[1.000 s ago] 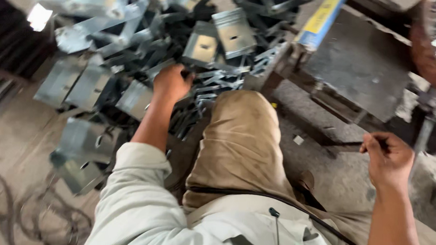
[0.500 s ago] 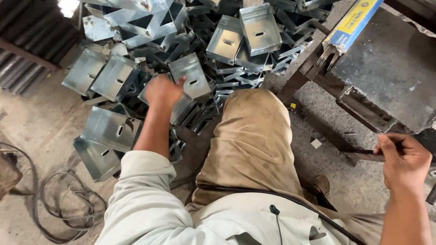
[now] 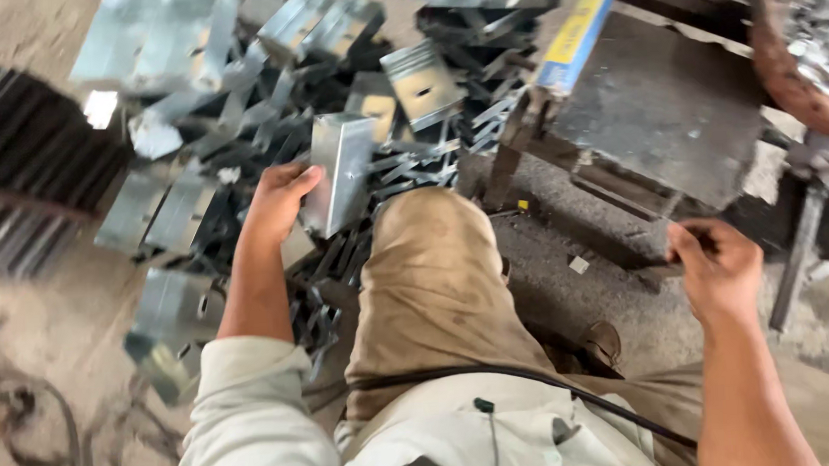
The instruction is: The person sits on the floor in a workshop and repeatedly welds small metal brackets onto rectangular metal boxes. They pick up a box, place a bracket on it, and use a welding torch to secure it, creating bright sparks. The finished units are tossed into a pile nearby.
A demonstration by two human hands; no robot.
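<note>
Head view: left hand (image 3: pixel 276 201) fingers closed on grey metal bracket (image 3: pixel 339 174), long axis upright off fingertips, above pile (image 3: pixel 238 110); right hand (image 3: pixel 719 266), well apart, pinches thin dark rod (image 3: pixel 625 271).

hidden, cropped and blurred items

- metal bracket (image 3: pixel 337 171): lower left edge covered by left hand (image 3: pixel 279 200).
- right hand (image 3: pixel 716 266): fingers curled over a thin dark object, kind unclear.
- bracket pile (image 3: pixel 238 110): motion-blurred, cut off at top edge.
- rusty wheel (image 3: pixel 788 62): cropped at right edge.
- cable coil (image 3: pixel 38 442): blurred, cropped at bottom left.
</note>
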